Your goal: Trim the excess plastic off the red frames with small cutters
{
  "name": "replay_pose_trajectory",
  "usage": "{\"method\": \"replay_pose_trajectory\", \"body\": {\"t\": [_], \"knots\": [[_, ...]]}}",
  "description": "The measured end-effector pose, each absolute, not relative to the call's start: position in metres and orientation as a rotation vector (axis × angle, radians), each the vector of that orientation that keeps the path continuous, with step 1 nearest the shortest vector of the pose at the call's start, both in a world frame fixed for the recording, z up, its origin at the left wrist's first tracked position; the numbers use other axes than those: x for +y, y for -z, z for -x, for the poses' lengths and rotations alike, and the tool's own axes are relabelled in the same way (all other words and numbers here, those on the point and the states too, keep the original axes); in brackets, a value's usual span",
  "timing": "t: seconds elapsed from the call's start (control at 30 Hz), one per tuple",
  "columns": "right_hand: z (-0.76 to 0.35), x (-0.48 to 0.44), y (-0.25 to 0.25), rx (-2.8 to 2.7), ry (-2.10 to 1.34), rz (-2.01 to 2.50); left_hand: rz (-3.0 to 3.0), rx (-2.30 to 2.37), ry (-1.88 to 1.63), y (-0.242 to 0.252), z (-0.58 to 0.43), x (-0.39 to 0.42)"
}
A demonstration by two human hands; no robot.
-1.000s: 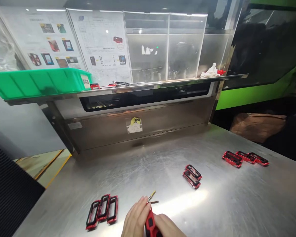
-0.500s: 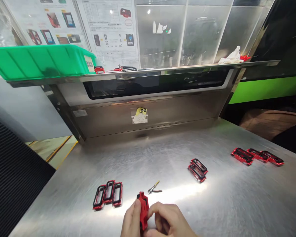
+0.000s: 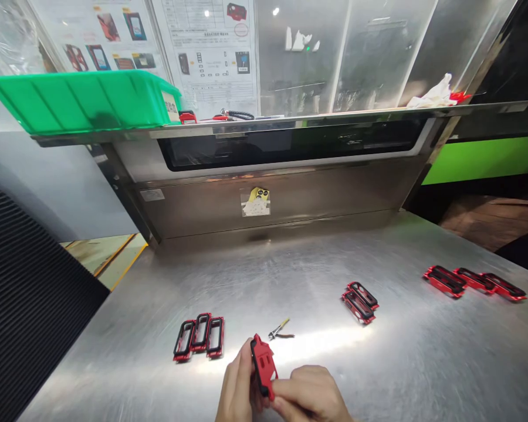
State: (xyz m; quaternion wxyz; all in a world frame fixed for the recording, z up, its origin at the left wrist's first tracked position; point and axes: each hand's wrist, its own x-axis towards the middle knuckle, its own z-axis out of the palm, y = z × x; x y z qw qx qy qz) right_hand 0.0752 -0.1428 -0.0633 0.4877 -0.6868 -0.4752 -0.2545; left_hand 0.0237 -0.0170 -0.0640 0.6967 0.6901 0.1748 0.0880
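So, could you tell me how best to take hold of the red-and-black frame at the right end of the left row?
Pinch its right rail from the right, through its open centre: it lies flat, and its left side crowds the next frame.

Head camera looks forward, down at hands (image 3: pixel 237 381) (image 3: pixel 310 394).

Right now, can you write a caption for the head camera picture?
Left hand and right hand hold a red-and-black case over a steel table, near a small tool.
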Motion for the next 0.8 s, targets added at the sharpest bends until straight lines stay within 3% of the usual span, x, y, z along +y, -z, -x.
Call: {"method": "replay_pose_trajectory", "body": {"t": [0.23,0.8], "knots": [[-0.072,-0.138,0.076,-1.094,0.677,1.591,-1.426,0.307,-0.01,0.034,-0.029,-0.018],[-0.068,-0.152,0.065,-0.781,0.177,1.467,-1.85,-0.139,-0.045,0.063,-0.037,-0.008]]}}
